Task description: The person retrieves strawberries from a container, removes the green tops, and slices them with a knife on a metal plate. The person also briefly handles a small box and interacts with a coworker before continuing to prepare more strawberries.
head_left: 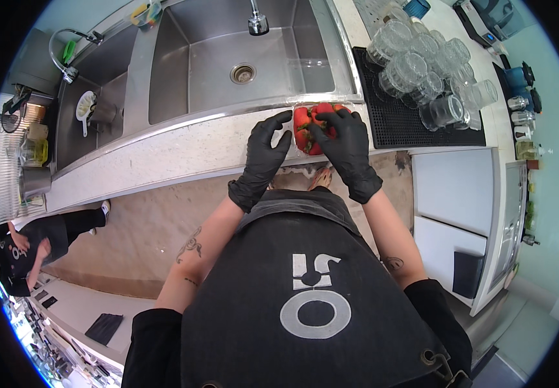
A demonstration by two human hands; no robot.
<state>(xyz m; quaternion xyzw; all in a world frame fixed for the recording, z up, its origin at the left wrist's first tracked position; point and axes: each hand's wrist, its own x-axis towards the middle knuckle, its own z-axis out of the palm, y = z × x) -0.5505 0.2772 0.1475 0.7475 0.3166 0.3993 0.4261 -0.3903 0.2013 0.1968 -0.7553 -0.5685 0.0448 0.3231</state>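
The left hand (265, 149) curves its fingers (277, 121) wide beside strawberries (302, 119) on the desk (202, 143); the right hand (346, 143) covers some, its grip unclear.

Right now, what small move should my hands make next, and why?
Perhaps steady the strawberries with your left hand: they sit on the narrow strip of counter in front of the sink, your right hand is over them, and the left is curved open beside them, seemingly holding nothing.
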